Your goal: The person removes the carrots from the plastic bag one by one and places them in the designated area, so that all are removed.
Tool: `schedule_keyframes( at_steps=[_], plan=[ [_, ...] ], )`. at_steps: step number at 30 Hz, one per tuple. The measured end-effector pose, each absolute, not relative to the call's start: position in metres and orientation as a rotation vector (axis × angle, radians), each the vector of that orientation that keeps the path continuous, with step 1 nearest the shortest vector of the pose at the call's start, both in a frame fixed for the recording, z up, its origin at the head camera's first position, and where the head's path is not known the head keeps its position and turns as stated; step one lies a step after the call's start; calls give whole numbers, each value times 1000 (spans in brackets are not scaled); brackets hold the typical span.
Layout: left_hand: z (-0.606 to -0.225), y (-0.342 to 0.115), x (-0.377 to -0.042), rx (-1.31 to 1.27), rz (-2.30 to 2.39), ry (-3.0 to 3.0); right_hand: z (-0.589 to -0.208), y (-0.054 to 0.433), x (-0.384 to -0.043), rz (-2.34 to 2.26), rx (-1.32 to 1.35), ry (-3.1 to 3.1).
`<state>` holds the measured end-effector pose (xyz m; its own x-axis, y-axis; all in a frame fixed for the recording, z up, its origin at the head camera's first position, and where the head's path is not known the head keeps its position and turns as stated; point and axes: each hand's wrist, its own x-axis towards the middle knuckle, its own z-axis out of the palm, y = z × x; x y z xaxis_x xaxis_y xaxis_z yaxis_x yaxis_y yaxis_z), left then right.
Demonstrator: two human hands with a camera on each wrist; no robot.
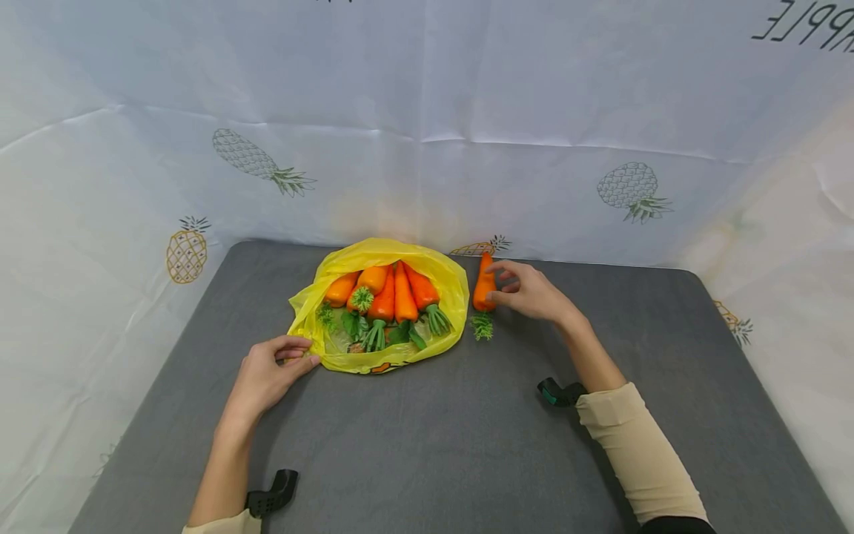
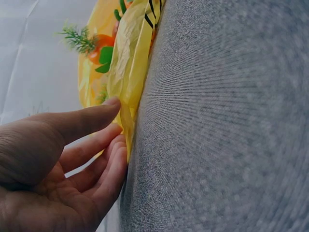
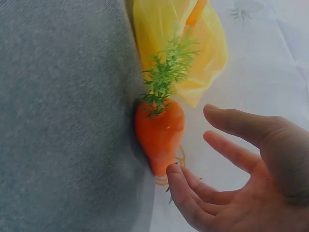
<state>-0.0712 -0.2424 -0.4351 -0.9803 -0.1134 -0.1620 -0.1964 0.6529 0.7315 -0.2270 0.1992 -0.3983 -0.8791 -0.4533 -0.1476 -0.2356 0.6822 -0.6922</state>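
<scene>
A yellow plastic bag (image 1: 457,326) lies on its side with its mouth facing me, and several carrots (image 1: 404,297) with green tops show inside. My left hand (image 1: 263,374) pinches the bag's lower left edge between thumb and fingers, as the left wrist view also shows. One more orange carrot (image 1: 483,285) lies on the table just right of the bag, its leafy top (image 3: 166,77) pointing toward me. Over its right side is my right hand (image 1: 530,291), thumb and fingers spread apart around the carrot. In the right wrist view a gap shows between the thumb and the carrot.
The grey table (image 1: 427,452) ends at the back against a white cloth (image 1: 373,178) printed with pineapples. The bag and loose carrot lie near that back edge. Black wrist devices (image 1: 273,493) sit on both forearms.
</scene>
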Motion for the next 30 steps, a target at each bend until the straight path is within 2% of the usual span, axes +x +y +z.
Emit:
schedule_keyframes(
  at_steps=[13,30],
  plan=[
    [-435,-241,-74,-230,1238,2785,-387,181,-222,-1093,-652,2608],
    [-437,-243,-73,-231,1244,2784,-386,126,-214,-1155,-824,2541]
  ],
)
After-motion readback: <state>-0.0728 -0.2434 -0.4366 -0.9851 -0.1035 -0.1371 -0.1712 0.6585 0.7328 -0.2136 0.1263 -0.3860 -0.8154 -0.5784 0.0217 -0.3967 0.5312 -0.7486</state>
